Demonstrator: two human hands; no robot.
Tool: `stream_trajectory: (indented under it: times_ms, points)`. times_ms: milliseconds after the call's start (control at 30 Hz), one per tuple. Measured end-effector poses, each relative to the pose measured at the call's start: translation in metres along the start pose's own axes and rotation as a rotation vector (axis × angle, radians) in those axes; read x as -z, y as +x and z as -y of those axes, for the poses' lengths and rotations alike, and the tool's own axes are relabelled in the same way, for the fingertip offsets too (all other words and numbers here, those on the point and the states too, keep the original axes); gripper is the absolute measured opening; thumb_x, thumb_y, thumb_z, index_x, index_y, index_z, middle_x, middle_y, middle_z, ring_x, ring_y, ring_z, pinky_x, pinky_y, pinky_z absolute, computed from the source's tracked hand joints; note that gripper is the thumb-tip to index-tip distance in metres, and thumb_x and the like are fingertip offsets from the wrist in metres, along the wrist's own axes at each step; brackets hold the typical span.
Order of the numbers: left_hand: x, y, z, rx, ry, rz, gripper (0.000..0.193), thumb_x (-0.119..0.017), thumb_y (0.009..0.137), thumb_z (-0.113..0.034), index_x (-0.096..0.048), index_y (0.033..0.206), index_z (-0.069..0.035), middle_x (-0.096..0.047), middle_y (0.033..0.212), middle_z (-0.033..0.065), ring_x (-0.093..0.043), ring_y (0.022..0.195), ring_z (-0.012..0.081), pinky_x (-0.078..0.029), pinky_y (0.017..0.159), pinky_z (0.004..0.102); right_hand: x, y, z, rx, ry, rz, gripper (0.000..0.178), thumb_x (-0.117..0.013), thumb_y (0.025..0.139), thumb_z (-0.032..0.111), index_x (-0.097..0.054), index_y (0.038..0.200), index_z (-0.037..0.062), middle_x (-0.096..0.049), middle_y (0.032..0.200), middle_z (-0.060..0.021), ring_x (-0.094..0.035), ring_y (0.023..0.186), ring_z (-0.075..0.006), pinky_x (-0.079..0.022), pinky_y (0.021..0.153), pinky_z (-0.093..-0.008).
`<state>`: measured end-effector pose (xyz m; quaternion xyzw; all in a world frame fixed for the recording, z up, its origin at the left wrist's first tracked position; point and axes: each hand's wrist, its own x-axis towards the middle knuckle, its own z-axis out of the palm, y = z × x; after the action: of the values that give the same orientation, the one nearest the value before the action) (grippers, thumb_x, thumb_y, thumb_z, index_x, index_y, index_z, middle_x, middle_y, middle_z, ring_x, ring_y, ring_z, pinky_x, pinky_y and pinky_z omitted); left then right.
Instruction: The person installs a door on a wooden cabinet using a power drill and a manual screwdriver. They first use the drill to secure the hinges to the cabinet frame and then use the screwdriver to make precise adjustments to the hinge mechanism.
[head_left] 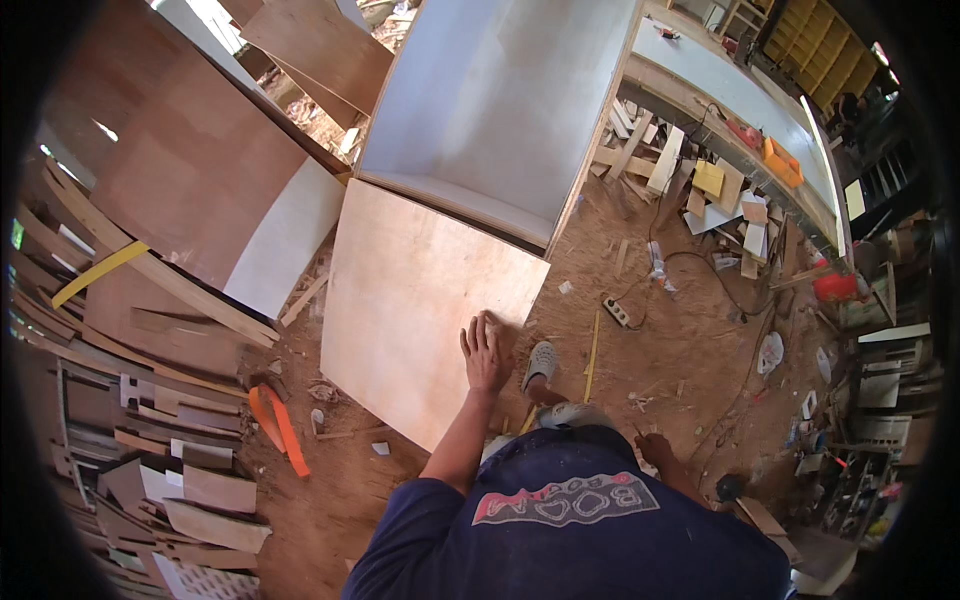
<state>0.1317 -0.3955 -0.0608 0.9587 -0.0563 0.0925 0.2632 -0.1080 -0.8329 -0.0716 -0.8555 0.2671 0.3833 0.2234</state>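
Note:
My left hand lies flat on a pale plywood panel, fingers stretched out near its right side. The panel meets the front end of a large box-like cabinet with a light grey inner face; a dark gap shows between them at the right. By my right side, low over the dirt floor, hangs my right hand. It is small and dark here, so its fingers and anything in them cannot be made out. A grey clog is on my foot, just right of the panel.
Brown sheets and stacked offcuts line the left, near an orange strap-like piece. On the right floor lie a power strip with its cord, a yellow strip and scrap wood. Beyond stands a long workbench.

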Motion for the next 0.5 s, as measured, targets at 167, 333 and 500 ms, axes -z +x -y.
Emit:
stream_trajectory:
  times_ms: [167,333,500]
  points:
    - [-0.031,0.010,0.003,0.010,0.092,-0.012,0.061,-0.071,0.083,-0.022,-0.053,0.139,-0.010,-0.027,0.168,0.0219,-0.024,0.155,0.0425,-0.010,0.126,0.0671,0.009,0.013,-0.012,-0.019,-0.013,0.021,0.060,-0.051,0.098,0.056,-0.077,0.102,0.0019,-0.073,0.106,-0.0284,-0.069,0.105,-0.0460,-0.052,0.095,-0.0527]
    - [-0.047,0.016,0.005,0.019,0.124,0.025,0.058,-0.069,0.087,-0.024,-0.050,0.139,-0.005,-0.024,0.168,0.0249,-0.020,0.156,0.0441,-0.007,0.125,0.0697,0.013,0.031,-0.025,-0.009,-0.035,-0.046,0.059,-0.058,0.095,0.058,-0.079,0.097,0.0032,-0.076,0.085,-0.0190,-0.075,0.084,-0.0333,-0.056,0.079,-0.0453]
    - [-0.062,0.017,0.011,0.059,0.188,0.022,0.064,-0.067,0.090,-0.024,-0.045,0.149,-0.009,-0.022,0.168,0.0251,-0.018,0.157,0.0441,-0.006,0.124,0.0704,0.034,0.033,-0.001,0.030,-0.084,0.018,0.062,-0.051,0.098,0.058,-0.076,0.097,0.0013,-0.073,0.102,-0.0278,-0.069,0.102,-0.0466,-0.053,0.093,-0.0531]
